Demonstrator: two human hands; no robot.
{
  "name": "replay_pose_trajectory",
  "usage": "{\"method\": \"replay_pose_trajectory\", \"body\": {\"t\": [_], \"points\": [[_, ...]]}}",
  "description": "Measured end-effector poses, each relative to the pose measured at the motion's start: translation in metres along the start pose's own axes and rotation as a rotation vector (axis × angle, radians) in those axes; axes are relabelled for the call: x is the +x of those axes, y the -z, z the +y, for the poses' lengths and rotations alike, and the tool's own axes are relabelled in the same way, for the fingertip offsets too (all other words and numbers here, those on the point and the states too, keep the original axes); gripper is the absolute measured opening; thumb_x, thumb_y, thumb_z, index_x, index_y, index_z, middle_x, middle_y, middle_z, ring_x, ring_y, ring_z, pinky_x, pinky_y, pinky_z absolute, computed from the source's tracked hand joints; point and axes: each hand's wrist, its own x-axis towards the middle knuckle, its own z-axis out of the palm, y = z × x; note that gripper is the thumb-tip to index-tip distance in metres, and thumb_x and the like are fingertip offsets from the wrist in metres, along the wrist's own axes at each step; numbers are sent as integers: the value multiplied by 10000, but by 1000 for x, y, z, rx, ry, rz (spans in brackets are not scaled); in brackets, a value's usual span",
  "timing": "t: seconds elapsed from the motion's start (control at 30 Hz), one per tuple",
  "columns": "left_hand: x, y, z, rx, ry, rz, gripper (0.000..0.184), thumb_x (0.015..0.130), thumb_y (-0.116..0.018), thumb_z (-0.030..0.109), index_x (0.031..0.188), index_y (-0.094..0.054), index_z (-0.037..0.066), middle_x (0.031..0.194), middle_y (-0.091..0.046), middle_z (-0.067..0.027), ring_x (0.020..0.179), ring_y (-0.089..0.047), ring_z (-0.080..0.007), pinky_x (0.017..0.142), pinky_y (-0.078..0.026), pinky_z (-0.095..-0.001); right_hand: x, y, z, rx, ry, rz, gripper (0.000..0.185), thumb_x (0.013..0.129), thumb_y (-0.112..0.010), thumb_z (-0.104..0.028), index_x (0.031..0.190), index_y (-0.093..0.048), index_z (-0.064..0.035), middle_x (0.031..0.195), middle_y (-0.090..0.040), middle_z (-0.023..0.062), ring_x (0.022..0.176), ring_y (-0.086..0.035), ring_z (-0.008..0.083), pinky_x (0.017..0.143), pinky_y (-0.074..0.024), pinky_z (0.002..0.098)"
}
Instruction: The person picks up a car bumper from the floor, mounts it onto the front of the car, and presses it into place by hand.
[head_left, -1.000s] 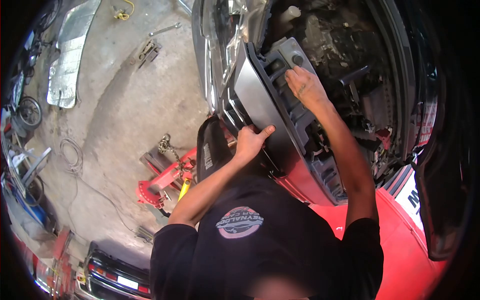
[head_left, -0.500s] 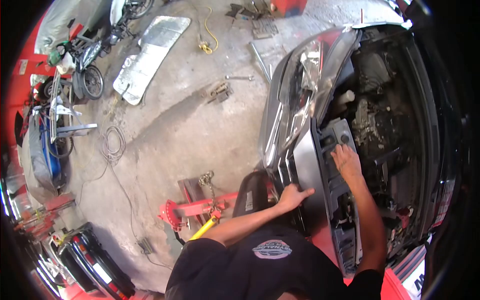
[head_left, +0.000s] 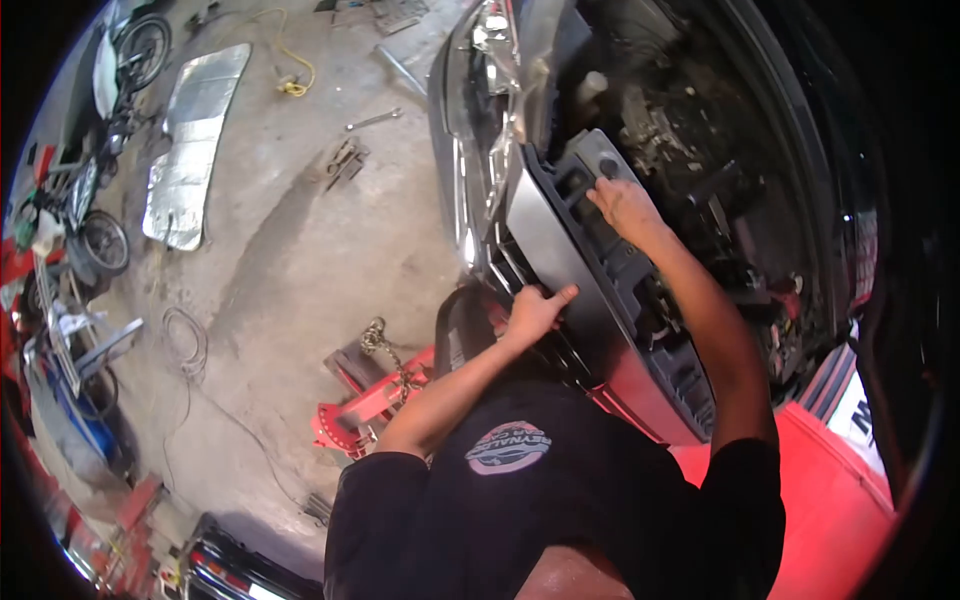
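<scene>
My left hand (head_left: 537,315) grips the outer edge of the silver-grey front panel (head_left: 560,240) of a car, its thumb lying on the panel's face and its fingers curled down by the grille slats (head_left: 513,262). Farther up, my right hand (head_left: 625,208) rests with bent fingers at the black plastic cover (head_left: 600,165) behind the panel, just below a round dark cap. Whether the right fingertips pinch something small is hidden. Beside the right forearm lies the open engine bay (head_left: 690,150).
A red floor tool (head_left: 375,405) with a chain (head_left: 377,340) stands left of my legs. On the floor are a wrench (head_left: 373,120), a silver sunshade (head_left: 198,145) and a coiled cable (head_left: 185,340). Motorcycles (head_left: 100,240) stand at far left; a red cover (head_left: 830,500) is at lower right.
The view has swung between frames, shifting the whole scene. Both hands keep nearly the same places on the car, with the right fingers slightly changed in pose.
</scene>
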Motion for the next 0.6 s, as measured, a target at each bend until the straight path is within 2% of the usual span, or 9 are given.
{"method": "replay_pose_trajectory", "body": {"t": [0.1, 0.2, 0.23, 0.3, 0.37, 0.43, 0.47, 0.57, 0.6], "points": [[9, 8, -8, 22, 23, -75, 583, 866, -751, 527, 846, -680, -52, 678, -693, -104, 548, -672, -169, 502, -537, -306, -3, 21, 5, 53, -41, 49, 158, 938, -599, -195, 884, -595, -47, 815, -651, 157, 818, -686, 362, 723, -549, 480], [-2, 18, -22, -57, -34, -90, 528, 909, -719, 487, 880, -678, -39, 718, -702, -95, 577, -675, -159, 513, -538, -293, -3, 31, -9, -66, 274, -30, 100, 933, -571, -142, 925, -598, -46, 891, -664, 158, 896, -683, 352, 779, -545, 470], [-5, 23, -36, -81, -51, -81, 473, 953, -681, 433, 875, -675, -33, 738, -702, -94, 591, -668, -148, 532, -541, -278, -3, 26, -9, -108, 242, -45, 93, 932, -560, -132, 938, -596, -46, 907, -664, 157, 911, -680, 347, 791, -543, 464], [-26, 37, -60, -52, -65, -4, 452, 970, -660, 416, 919, -662, -33, 788, -714, -113, 638, -688, -161, 552, -548, -281, 4, 6, -5, -170, 203, -69, 91, 929, -538, -111, 962, -591, -46, 938, -664, 154, 939, -675, 338, 813, -540, 450], [-53, 60, -95, -134, -79, 79, 432, 991, -633, 398, 944, -648, -32, 835, -726, -129, 675, -704, -171, 568, -554, -285, 6, -13, 7, -175, 307, 26, 107, 918, -513, -102, 980, -575, -42, 899, -675, 172, 905, -680, 353, 792, -539, 467], [-93, 82, -114, -105, -23, 169, 416, 1001, -620, 379, 984, -646, -35, 839, -730, -133, 703, -710, -178, 586, -565, -297, 8, -18, 8, -133, 212, 10, 71, 905, -526, -75, 954, -549, -30, 845, -672, 198, 841, -680, 387, 758, -534, 499], [-106, 91, -119, -95, -11, 210, 406, 1005, -617, 371, 999, -647, -34, 835, -729, -133, 712, -711, -180, 594, -570, -303, 8, -26, 11, -152, 171, 4, 64, 911, -565, -75, 957, -529, -52, 839, -638, 190, 859, -654, 415, 748, -508, 504], [-129, 113, -112, -187, -45, 277, 350, 992, -637, 327, 913, -672, -12, 782, -714, -101, 658, -676, -141, 581, -543, -281, 5, -32, 11, -129, 140, 59, 71, 945, -556, -101, 974, -525, -43, 850, -650, 197, 865, -657, 412, 743, -512, 504], [-129, 122, -100, -141, -146, 256, 338, 984, -646, 318, 917, -675, -12, 786, -716, -98, 665, -677, -139, 586, -540, -281, 4, -36, 15, -124, 110, 56, 78, 946, -557, -105, 976, -524, -41, 855, -652, 200, 869, -657, 413, 743, -512, 504]]}}
